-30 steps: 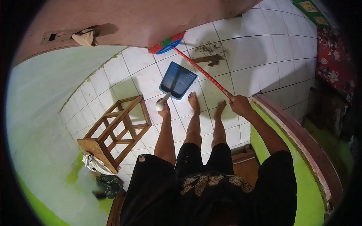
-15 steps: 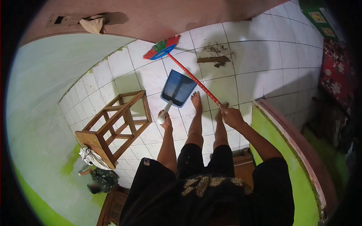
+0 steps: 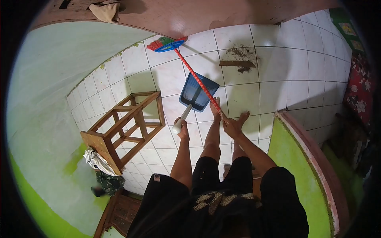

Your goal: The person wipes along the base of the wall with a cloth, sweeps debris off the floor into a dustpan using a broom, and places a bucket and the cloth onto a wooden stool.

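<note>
My left hand (image 3: 182, 129) is wrapped round the pale handle of a blue dustpan (image 3: 193, 97), whose pan is held low over the white floor tiles, partly crossed by the broom's handle. In my right hand (image 3: 232, 127) is the red spotted handle of a broom (image 3: 194, 73). Its blue head with red and green bristles points away to the upper left, near the foot of the pinkish-brown wall. Right of the broom, a brown strip (image 3: 237, 63) lies on the tiles beside scattered dark dirt (image 3: 243, 52).
A wooden stool (image 3: 139, 119) lies on its side at the left, with white cloth (image 3: 97, 160) by its seat. Beyond it is a person in a patterned shirt (image 3: 110, 182). A low green wall (image 3: 293, 158) curves along the right. Red flowered fabric (image 3: 358, 87) hangs at far right.
My right hand has moved left with the broom, whose handle now crosses the dustpan. The broom head has shifted slightly left and turned. My feet have stepped, and the view has shifted.
</note>
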The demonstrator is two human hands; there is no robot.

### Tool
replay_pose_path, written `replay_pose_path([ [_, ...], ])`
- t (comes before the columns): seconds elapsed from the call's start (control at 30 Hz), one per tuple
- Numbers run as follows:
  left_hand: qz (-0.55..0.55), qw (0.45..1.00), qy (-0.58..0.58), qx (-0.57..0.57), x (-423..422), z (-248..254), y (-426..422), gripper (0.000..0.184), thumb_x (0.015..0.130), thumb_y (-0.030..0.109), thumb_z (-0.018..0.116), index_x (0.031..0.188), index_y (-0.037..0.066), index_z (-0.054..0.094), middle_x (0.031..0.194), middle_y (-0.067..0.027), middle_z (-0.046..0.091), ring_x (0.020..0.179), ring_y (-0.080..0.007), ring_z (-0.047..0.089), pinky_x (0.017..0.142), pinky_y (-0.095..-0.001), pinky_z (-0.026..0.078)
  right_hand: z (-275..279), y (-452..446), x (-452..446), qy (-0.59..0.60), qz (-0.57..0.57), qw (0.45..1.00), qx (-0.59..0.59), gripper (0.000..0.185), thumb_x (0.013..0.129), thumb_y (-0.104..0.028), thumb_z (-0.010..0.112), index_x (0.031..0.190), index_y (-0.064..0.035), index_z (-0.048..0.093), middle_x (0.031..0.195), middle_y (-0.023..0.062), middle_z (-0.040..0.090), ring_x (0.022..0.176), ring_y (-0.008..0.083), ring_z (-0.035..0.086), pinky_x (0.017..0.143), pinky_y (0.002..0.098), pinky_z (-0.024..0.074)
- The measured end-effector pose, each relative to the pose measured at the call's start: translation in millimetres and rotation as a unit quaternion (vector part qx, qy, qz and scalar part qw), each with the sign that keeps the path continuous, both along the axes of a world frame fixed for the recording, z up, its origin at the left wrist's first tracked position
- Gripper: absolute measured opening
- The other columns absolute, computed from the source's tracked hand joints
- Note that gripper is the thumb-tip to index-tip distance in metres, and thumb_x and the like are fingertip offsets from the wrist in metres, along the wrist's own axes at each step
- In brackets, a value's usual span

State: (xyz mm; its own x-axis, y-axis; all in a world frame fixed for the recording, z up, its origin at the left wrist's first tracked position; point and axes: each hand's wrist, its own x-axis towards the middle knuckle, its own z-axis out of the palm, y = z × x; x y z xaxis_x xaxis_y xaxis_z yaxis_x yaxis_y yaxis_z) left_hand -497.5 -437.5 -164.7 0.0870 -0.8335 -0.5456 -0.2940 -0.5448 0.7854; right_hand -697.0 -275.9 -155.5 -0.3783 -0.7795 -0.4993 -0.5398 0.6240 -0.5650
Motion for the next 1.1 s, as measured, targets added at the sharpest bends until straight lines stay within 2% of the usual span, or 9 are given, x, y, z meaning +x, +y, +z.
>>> replay_pose_path([
  [0.47,0.073,0.993,0.085,0.034,9,-12,14,0.025,0.083,0.006,0.059,0.106,0.008,0.050,0.096,-0.0039,0.051,0.079,-0.0118,0.052,0.073,-0.0226,0.048,-37,0,-13,0.039,0.023,0.999,0.025,0.050,0.079,-0.015,0.053,0.128,-0.0148,0.044,0.063,0.0158,0.059,0.055,0.0322,0.059,0.051,0.0433,0.0482],
  [0.53,0.070,0.993,0.083,0.042,14,-12,13,0.026,0.082,0.006,0.059,0.107,0.008,0.050,0.097,-0.0041,0.051,0.080,-0.0120,0.053,0.074,-0.0226,0.048,-9,28,-39,0.204,0.097,0.974,0.003,0.054,0.078,-0.015,0.051,0.130,-0.0174,0.040,0.070,0.0202,0.059,0.059,0.0329,0.060,0.053,0.0428,0.0489],
  [0.6,0.064,0.994,0.078,0.041,16,-11,9,0.026,0.082,0.006,0.058,0.107,0.007,0.050,0.097,-0.0042,0.051,0.080,-0.0120,0.053,0.074,-0.0224,0.048,8,68,-62,0.054,0.021,0.995,0.084,0.057,0.079,-0.015,0.051,0.133,-0.0240,0.037,0.076,0.0221,0.060,0.064,0.0337,0.062,0.053,0.0416,0.0497],
  [0.67,0.054,0.996,0.070,0.030,15,-8,5,0.026,0.082,0.006,0.058,0.107,0.007,0.050,0.097,-0.0040,0.051,0.080,-0.0118,0.053,0.074,-0.0220,0.048,24,126,-91,0.102,0.087,0.986,0.095,0.058,0.077,-0.011,0.050,0.133,-0.0182,0.036,0.064,0.0145,0.056,0.052,0.0322,0.057,0.048,0.0421,0.0472],
  [0.73,0.041,0.997,0.059,0.022,14,-7,3,0.026,0.082,0.007,0.058,0.107,0.007,0.050,0.097,-0.0040,0.051,0.079,-0.0117,0.053,0.073,-0.0218,0.047,87,142,-121,0.106,0.085,0.972,0.191,0.049,0.078,-0.010,0.049,0.127,-0.0170,0.045,0.062,0.0143,0.056,0.054,0.0323,0.057,0.049,0.0438,0.0460],
  [0.8,0.038,0.998,0.052,0.021,14,-8,1,0.026,0.082,0.007,0.057,0.108,0.007,0.050,0.097,-0.0039,0.051,0.079,-0.0116,0.053,0.073,-0.0219,0.047,128,177,-141,0.092,0.042,0.982,0.158,0.029,0.081,-0.016,0.052,0.109,-0.0114,0.058,0.063,0.0156,0.056,0.054,0.0325,0.057,0.050,0.0435,0.0455],
  [0.9,0.038,0.998,0.044,0.009,6,-7,-6,0.028,0.080,0.006,0.057,0.107,0.006,0.051,0.094,-0.0034,0.052,0.076,-0.0110,0.052,0.070,-0.0219,0.046,181,199,-160,0.094,0.017,0.983,0.156,0.028,0.083,-0.019,0.053,0.109,-0.0105,0.057,0.064,0.0165,0.057,0.057,0.0341,0.057,0.053,0.0438,0.0460],
  [1.0,-0.022,0.999,0.018,-0.014,-2,-12,-15,0.026,0.081,0.008,0.057,0.106,0.005,0.051,0.084,-0.0020,0.053,0.072,-0.0094,0.050,0.064,-0.0213,0.043,193,193,-170,0.100,-0.017,0.983,0.152,0.033,0.083,-0.019,0.054,0.115,-0.0119,0.054,0.064,0.0168,0.058,0.058,0.0343,0.058,0.053,0.0426,0.0467],
  [1.1,-0.077,0.997,0.023,-0.020,-14,-19,-26,0.027,0.082,0.009,0.057,0.108,0.005,0.052,0.095,-0.0053,0.052,0.077,-0.0127,0.054,0.072,-0.0241,0.048,182,155,-178,0.116,-0.035,0.979,0.163,0.038,0.083,-0.018,0.053,0.120,-0.0134,0.052,0.063,0.0174,0.058,0.058,0.0345,0.058,0.052,0.0422,0.0469],
])
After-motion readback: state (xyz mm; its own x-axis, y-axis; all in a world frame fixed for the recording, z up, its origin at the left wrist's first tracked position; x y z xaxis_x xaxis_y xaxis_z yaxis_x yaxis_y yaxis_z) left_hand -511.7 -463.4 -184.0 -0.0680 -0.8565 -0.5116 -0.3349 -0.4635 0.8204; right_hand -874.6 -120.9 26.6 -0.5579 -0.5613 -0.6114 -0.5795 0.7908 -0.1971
